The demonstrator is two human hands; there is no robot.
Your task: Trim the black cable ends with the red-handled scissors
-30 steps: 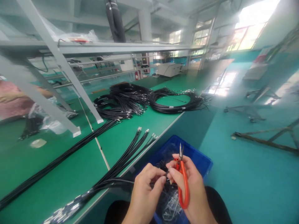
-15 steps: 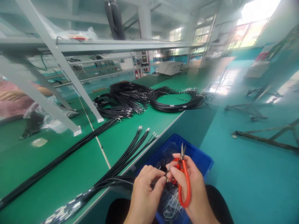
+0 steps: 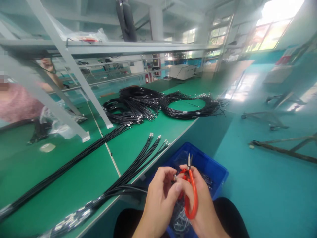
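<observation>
My right hand holds orange thread snips, blades pointing up. My left hand pinches the end of a thin black cable against the right thumb, just left of the snips. Both hands are over a blue plastic bin that sits on my lap and holds clear scraps and cable bits. The cable runs left to a bundle of black cables with metal connector ends lying across the green bench.
Coils of black cable and another heap lie farther back on the bench. A long cable bundle runs diagonally. Grey frame struts stand on the bench. Another person in pink works at left. Teal floor lies right.
My hands have drawn closer together and slightly left; the left fingers now curl higher around the cable end beside the snips. The view shifted a little.
</observation>
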